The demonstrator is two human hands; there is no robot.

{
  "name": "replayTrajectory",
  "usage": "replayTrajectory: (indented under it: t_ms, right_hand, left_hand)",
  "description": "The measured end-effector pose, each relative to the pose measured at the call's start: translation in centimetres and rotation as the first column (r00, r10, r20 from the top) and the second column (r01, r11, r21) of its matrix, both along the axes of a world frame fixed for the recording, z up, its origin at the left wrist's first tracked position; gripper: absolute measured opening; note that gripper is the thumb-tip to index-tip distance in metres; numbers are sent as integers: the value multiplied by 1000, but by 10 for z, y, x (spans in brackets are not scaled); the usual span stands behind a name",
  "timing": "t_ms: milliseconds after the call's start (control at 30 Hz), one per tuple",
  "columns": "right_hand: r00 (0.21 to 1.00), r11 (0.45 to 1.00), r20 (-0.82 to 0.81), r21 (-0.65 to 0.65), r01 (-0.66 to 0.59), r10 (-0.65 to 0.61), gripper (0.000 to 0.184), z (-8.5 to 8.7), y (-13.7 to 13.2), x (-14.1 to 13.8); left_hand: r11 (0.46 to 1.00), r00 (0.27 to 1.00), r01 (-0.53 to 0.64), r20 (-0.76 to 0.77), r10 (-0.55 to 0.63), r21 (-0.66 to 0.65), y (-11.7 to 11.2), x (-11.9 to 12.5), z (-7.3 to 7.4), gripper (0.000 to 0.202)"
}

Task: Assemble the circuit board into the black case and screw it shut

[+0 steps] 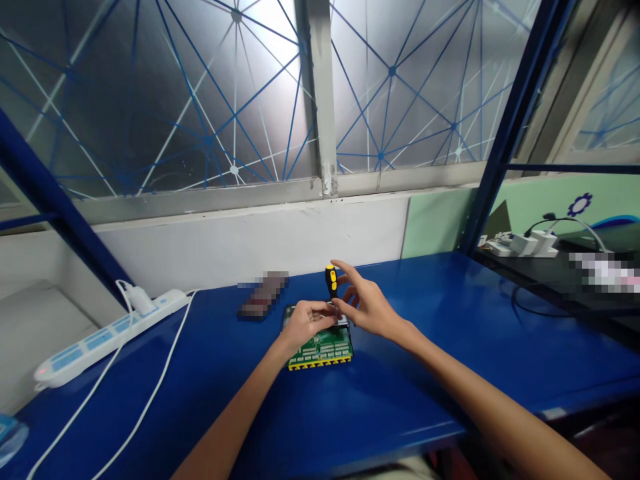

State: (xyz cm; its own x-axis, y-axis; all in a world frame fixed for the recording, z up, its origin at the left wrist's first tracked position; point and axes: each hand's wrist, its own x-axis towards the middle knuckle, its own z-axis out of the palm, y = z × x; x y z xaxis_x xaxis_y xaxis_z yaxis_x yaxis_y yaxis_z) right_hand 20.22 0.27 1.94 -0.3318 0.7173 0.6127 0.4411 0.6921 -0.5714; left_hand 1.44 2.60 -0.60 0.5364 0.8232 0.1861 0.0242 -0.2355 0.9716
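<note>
A green circuit board (323,348) with a yellow strip along its near edge lies on the blue table. Over its far part a black and yellow screwdriver (331,281) stands nearly upright. My right hand (369,305) has its thumb and curled fingers at the lower handle, and its index finger is raised beside the top. My left hand (304,325) reaches over the board's left side, thumb and fingers pinched close to the screwdriver's shaft. What lies between those left fingertips, and the screwdriver's tip, are hidden by the hands.
A dark, blurred flat object (264,295) lies behind the board to the left. On the left, a white power strip (113,339) has a plug and trailing white cables. White adapters (533,244) and a black cable sit on a dark surface at right. A wall and windows stand behind.
</note>
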Motion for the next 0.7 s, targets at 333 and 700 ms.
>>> replayTrajectory:
  t_ms: [333,700]
  right_hand:
    - [1000,1000,-8,-19,-14,14,74,1,-2,0]
    - [998,1000,-63,6,-15,15,60,-2,1,-7]
  left_hand:
    - [985,996,-82,-6,84,152,-3,3,5,23]
    - [975,988,-143,-25,150,170,1,2,-1,26]
